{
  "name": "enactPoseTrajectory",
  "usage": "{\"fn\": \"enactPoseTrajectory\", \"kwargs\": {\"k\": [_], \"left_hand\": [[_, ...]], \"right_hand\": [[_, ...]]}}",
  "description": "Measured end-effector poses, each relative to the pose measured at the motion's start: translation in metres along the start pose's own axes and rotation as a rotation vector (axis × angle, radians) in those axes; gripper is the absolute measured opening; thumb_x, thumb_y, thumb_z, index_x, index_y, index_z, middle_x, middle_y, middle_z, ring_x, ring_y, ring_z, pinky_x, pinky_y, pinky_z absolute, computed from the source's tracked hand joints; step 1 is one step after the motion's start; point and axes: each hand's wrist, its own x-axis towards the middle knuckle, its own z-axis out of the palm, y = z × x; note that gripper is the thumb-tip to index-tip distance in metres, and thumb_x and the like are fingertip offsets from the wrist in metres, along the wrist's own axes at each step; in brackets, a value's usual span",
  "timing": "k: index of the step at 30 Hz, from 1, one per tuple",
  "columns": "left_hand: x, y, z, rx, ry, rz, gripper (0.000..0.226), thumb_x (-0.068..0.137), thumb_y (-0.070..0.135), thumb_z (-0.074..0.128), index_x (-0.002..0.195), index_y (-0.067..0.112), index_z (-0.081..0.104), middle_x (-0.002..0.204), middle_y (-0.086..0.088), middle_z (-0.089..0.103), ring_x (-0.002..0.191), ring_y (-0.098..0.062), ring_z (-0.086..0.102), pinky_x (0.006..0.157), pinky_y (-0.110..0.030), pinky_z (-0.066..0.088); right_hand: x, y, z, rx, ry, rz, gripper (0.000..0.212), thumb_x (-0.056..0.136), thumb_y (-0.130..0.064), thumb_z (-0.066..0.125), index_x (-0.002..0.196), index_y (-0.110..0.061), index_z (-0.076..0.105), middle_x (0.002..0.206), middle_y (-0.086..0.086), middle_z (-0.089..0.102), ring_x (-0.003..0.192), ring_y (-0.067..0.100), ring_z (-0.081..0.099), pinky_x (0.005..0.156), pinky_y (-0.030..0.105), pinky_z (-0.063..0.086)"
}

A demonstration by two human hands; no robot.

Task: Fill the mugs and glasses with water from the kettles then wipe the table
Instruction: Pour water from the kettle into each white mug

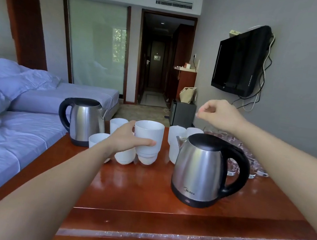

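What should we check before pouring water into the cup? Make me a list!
1. The left hand grips the white mug, rim up: ok.
2. The white mug is free of the lower mug: cannot tell.
3. The right hand is on the near kettle handle: not ok, it is up in the air.
4. The near kettle's lid is closed: ok.
5. Water inside the near kettle: cannot tell.
6. Bare table in front for setting the mug down: ok.
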Motion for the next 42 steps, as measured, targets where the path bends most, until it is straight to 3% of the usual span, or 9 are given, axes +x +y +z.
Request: {"fn": "enactPoseTrajectory", "kwargs": {"k": [7,10,16,22,28,31,36,39,42], "left_hand": [[0.052,0.014,-0.025,0.025,0.01,0.013,0.064,0.066,0.046,0.088,0.118,0.029,0.055,0.112,0.01,0.063,0.107,-0.01,0.06,0.079,-0.03,0.051],[0.081,0.016,-0.028,0.045,0.0,0.035,0.072,0.061,0.049,0.088,0.121,0.029,0.055,0.115,0.009,0.063,0.107,-0.011,0.06,0.09,-0.036,0.054],[0.14,0.014,-0.024,-0.007,-0.042,0.072,0.074,0.061,0.042,0.09,0.124,0.026,0.053,0.118,0.006,0.062,0.108,-0.011,0.061,0.089,-0.033,0.054],[0.188,-0.005,-0.016,-0.036,-0.091,0.042,0.078,0.064,0.037,0.091,0.129,0.026,0.05,0.12,0.006,0.063,0.109,-0.012,0.062,0.092,-0.038,0.056],[0.216,-0.034,-0.006,-0.051,-0.143,0.004,0.073,0.069,0.029,0.089,0.128,0.026,0.047,0.119,0.006,0.062,0.11,-0.009,0.059,0.08,-0.02,0.052],[0.227,-0.05,-0.001,-0.035,-0.176,-0.006,0.072,0.068,0.026,0.09,0.124,0.028,0.044,0.118,0.005,0.062,0.109,-0.008,0.06,0.081,-0.021,0.053],[0.243,-0.063,0.007,0.075,-0.253,-0.005,0.071,0.068,0.03,0.09,0.121,0.027,0.042,0.118,0.005,0.062,0.109,-0.009,0.06,0.09,-0.027,0.053],[0.249,-0.062,0.012,0.199,-0.288,0.011,0.073,0.07,0.033,0.088,0.123,0.026,0.039,0.116,0.006,0.059,0.105,-0.007,0.058,0.084,-0.024,0.05],[0.255,-0.064,0.016,0.412,-0.3,0.022,0.081,0.062,0.053,0.086,0.121,0.028,0.036,0.114,0.009,0.061,0.105,-0.012,0.058,0.092,-0.034,0.047]], "right_hand": [[0.06,-0.037,0.031,-0.107,-0.316,-0.136,0.05,0.083,-0.049,0.075,0.122,-0.022,0.06,0.11,-0.004,0.066,0.095,0.011,0.062,0.073,0.022,0.046],[0.088,-0.037,0.044,-0.073,-0.391,-0.116,0.068,0.082,-0.051,0.076,0.136,-0.017,0.052,0.12,-0.001,0.064,0.103,0.013,0.061,0.081,0.022,0.047],[0.14,-0.022,0.066,-0.003,-0.438,-0.054,0.079,0.079,-0.053,0.077,0.142,-0.018,0.044,0.131,0.0,0.06,0.117,0.017,0.057,0.103,0.033,0.046],[0.178,-0.007,0.092,0.075,-0.482,-0.091,0.054,0.083,-0.045,0.076,0.126,-0.022,0.054,0.108,-0.006,0.06,0.102,0.015,0.057,0.078,0.031,0.051],[0.208,0.009,0.121,0.015,-0.524,-0.133,0.054,0.082,-0.042,0.078,0.124,-0.015,0.057,0.108,-0.002,0.059,0.106,0.021,0.059,0.083,0.035,0.053],[0.219,0.015,0.132,-0.067,-0.561,-0.165,0.054,0.082,-0.046,0.077,0.124,-0.016,0.059,0.113,-0.004,0.058,0.106,0.018,0.058,0.086,0.036,0.053],[0.232,0.028,0.147,-0.183,-0.608,-0.163,0.053,0.08,-0.051,0.077,0.12,-0.021,0.059,0.113,-0.002,0.061,0.099,0.015,0.058,0.066,0.023,0.046],[0.235,0.037,0.154,-0.226,-0.596,-0.139,0.056,0.077,-0.053,0.078,0.117,-0.018,0.06,0.112,0.003,0.065,0.094,0.019,0.061,0.066,0.028,0.044],[0.237,0.044,0.166,-0.237,-0.622,-0.127,0.071,0.073,-0.053,0.081,0.119,-0.003,0.063,0.117,0.02,0.066,0.084,0.023,0.057,0.068,0.032,0.039]]}}
